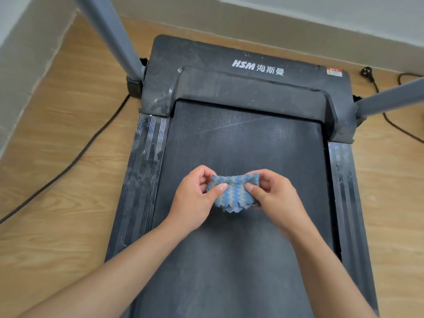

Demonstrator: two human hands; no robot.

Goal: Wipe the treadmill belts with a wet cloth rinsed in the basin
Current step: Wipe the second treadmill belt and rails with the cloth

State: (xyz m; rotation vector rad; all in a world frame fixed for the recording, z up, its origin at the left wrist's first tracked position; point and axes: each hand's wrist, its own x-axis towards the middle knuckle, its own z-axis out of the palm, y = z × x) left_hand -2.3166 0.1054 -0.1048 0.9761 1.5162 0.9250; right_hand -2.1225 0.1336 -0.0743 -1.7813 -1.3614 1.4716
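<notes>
Cloth, treadmill belt, HSM 海斯曼 logo

Cloth between hands, above belt.

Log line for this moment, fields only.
left hand: pinches cloth | right hand: pinches cloth | cloth: bunched between both hands, over treadmill belt | belt contact: cannot tell
</notes>
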